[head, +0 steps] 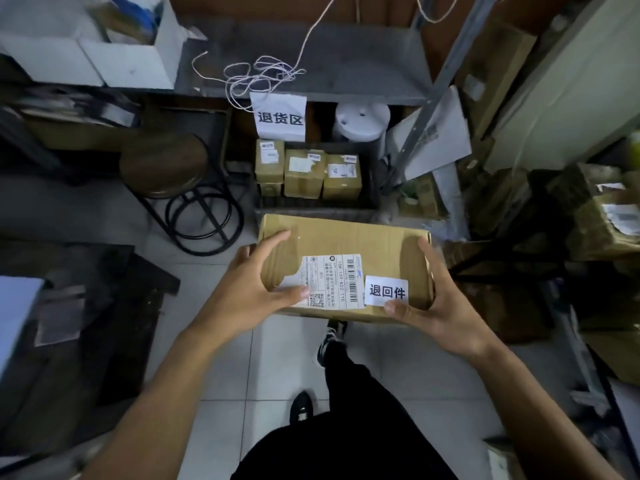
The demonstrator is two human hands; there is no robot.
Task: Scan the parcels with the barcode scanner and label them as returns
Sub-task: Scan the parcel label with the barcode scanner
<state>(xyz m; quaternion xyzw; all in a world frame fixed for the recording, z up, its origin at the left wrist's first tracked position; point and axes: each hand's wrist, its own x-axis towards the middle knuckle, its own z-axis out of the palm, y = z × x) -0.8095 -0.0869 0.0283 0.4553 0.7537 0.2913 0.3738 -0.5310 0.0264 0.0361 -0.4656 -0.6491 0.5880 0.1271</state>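
1. Fingers (273, 244) of the left hand (252, 289) lay spread over the cardboard parcel's (346, 244) left end, thumb on the shipping label (332, 282).
2. Right hand (440, 306) gripped the right end, thumb beside the white return sticker (387, 291).
3. Both hands held the parcel above the tiled floor (277, 358), near three small boxes (308, 174) under a paper sign (278, 116).

One large box (346, 247), two labels on it: shipping label (332, 282), return sticker (387, 291). Beyond the box: three small parcels (304, 173), one sign (279, 116), one stool (162, 166).
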